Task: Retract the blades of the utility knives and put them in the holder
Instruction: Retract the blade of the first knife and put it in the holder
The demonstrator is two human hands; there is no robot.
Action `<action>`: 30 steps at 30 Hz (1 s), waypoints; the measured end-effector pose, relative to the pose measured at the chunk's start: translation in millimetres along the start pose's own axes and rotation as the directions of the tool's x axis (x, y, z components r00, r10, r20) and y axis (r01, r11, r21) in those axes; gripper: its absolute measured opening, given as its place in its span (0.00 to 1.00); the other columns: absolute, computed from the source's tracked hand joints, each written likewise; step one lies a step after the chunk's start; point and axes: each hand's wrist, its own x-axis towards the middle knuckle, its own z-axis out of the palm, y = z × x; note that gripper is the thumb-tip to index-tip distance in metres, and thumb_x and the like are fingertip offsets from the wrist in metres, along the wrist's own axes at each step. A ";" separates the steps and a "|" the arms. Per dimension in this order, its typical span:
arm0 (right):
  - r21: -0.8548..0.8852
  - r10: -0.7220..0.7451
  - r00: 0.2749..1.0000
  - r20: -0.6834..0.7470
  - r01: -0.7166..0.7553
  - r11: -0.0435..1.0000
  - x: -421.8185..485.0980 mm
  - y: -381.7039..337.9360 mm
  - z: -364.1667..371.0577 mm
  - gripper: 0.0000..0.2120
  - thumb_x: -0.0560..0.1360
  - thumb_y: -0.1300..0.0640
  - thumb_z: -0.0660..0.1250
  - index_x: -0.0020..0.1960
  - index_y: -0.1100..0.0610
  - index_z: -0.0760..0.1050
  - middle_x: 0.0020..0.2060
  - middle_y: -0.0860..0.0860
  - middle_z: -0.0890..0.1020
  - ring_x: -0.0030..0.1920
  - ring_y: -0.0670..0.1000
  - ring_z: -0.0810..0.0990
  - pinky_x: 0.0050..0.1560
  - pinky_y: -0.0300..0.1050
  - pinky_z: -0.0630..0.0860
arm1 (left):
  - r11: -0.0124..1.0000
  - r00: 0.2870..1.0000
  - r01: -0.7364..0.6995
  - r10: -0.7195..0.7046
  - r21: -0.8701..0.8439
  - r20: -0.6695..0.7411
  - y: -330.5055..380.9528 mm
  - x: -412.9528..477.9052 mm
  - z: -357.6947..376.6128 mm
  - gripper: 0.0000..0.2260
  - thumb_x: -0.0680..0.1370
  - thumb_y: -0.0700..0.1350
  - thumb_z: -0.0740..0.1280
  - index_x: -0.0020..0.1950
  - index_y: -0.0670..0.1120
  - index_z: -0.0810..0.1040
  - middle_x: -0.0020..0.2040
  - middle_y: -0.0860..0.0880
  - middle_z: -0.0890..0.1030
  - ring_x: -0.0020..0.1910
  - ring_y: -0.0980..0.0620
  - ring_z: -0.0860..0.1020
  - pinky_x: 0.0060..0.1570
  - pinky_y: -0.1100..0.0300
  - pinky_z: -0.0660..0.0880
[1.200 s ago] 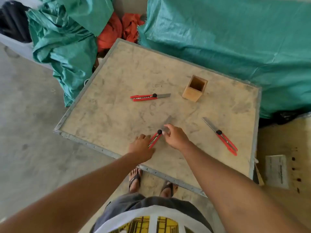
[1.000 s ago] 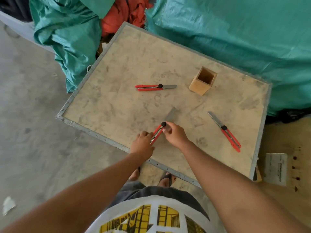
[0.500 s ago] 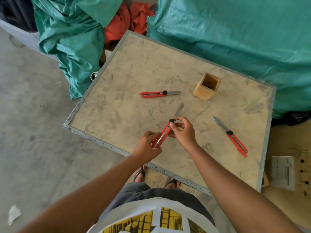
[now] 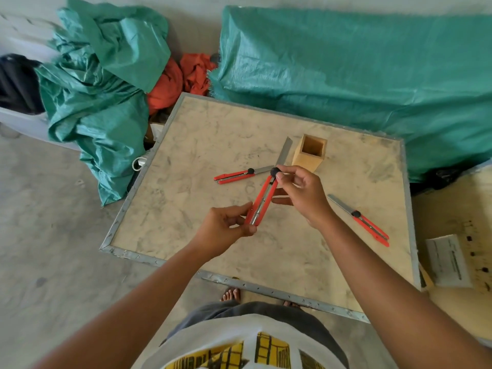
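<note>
A red utility knife point(image 4: 262, 199) is held above the table in both hands, its grey blade out and pointing away toward the holder. My left hand point(image 4: 226, 229) pinches the handle's rear end. My right hand point(image 4: 303, 193) grips the front, thumb and finger at the black knob. A second red knife point(image 4: 235, 176) lies flat beyond it with its blade out. On the right lies a third red knife point(image 4: 364, 222), blade also out. The wooden holder point(image 4: 310, 155), a square open box, stands upright at the back and looks empty.
The table point(image 4: 186, 209) is a stained board with a metal rim. Green tarpaulins point(image 4: 346, 75) and an orange cloth point(image 4: 175, 81) crowd its far and left sides. A white card point(image 4: 447, 259) lies on a yellow surface to the right. My sandalled feet are below the near edge.
Both hands picked the nearest knife up off the table and raised it. The other two knives and the holder stayed put; the camera view shifted.
</note>
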 end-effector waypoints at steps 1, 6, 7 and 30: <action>-0.009 -0.006 1.000 -0.001 0.006 1.000 -3.0 -1.8 -0.4 0.11 0.80 0.57 0.71 0.61 0.57 0.80 0.50 0.51 0.87 0.44 0.48 0.89 0.40 0.51 0.87 | 1.000 1.000 -0.007 0.007 0.013 0.010 1.2 -1.1 -1.3 0.27 0.69 0.39 0.80 0.67 0.48 0.78 0.53 0.56 0.86 0.52 0.53 0.84 0.58 0.55 0.80; -0.096 0.000 0.994 0.107 0.010 0.995 -17.6 1.1 1.1 0.06 0.79 0.59 0.71 0.55 0.58 0.84 0.51 0.55 0.87 0.47 0.51 0.89 0.44 0.54 0.87 | 0.999 1.000 -0.028 0.028 -0.027 -0.014 5.6 -1.3 -5.2 0.25 0.68 0.38 0.80 0.64 0.45 0.80 0.52 0.51 0.87 0.52 0.48 0.85 0.59 0.53 0.80; -0.097 0.008 0.992 0.126 0.005 0.995 -21.5 1.9 1.2 0.05 0.79 0.60 0.72 0.54 0.57 0.84 0.50 0.54 0.87 0.48 0.51 0.89 0.44 0.55 0.87 | 0.999 0.999 -0.034 0.034 -0.024 -0.008 7.5 -1.0 -5.3 0.24 0.68 0.38 0.80 0.64 0.44 0.81 0.52 0.51 0.87 0.51 0.49 0.85 0.59 0.53 0.80; -0.403 -0.133 0.958 0.256 0.231 0.886 -48.1 3.0 -51.5 0.08 0.72 0.51 0.79 0.49 0.47 0.83 0.49 0.43 0.84 0.49 0.41 0.84 0.50 0.39 0.77 | 0.997 0.997 -0.073 0.073 -0.036 0.003 31.5 -8.3 50.8 0.24 0.65 0.36 0.81 0.60 0.47 0.83 0.47 0.49 0.88 0.43 0.49 0.85 0.58 0.47 0.81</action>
